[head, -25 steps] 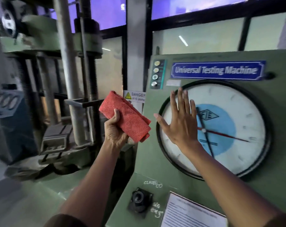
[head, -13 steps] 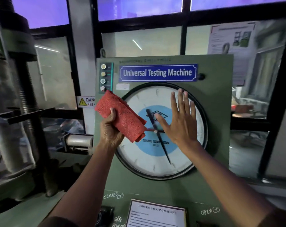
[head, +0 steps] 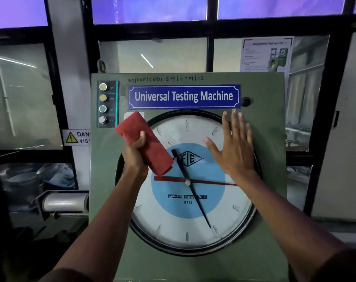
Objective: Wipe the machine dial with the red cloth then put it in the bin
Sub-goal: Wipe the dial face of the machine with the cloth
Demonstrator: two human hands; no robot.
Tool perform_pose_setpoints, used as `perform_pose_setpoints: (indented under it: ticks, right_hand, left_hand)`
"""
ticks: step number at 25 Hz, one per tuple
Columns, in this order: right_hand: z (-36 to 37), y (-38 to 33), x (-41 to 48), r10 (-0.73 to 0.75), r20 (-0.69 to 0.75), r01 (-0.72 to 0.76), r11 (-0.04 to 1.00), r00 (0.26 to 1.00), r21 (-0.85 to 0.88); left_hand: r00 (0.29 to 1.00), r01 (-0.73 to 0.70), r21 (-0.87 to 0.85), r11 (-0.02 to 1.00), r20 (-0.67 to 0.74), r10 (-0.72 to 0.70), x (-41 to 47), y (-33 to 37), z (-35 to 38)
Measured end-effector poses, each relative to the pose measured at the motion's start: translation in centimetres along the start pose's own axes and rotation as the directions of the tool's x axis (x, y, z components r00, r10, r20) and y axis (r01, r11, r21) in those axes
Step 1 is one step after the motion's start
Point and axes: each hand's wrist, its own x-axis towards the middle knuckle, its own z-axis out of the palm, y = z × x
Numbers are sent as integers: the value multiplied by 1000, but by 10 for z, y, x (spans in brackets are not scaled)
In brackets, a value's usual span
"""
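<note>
Fuzzy cloth, painted metal, glossy glass.
Nappy red cloth (head: 144, 142); matt green metal panel (head: 264, 139); glossy dial (head: 185, 220) face; shiny steel cylinder (head: 65, 202).

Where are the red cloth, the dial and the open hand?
red cloth (head: 152, 151): head view, middle of the folded cloth.
dial (head: 173, 224): head view, lower white face.
right hand (head: 233, 151): head view, back of the hand.

**Cloth at dial, upper left**

Left hand (head: 135, 154) grips folded red cloth (head: 144, 142) over the upper-left edge of the machine dial (head: 185, 220). Right hand (head: 233, 148) flat, fingers spread, on the dial's upper-right rim.
</note>
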Motion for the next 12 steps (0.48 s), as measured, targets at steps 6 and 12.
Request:
perform_pose_setpoints:
  ticks: [6,12]
  right_hand:
    - [38,38,44,98,32,-101,985,995,137]
    - [68,65,83,99,281,-262,728,955,633]
  left_hand:
    - [884,-400,589,702,45,465,41,-24,5]
    - [685,-522,842,-140,511,520,65,-42,-2]
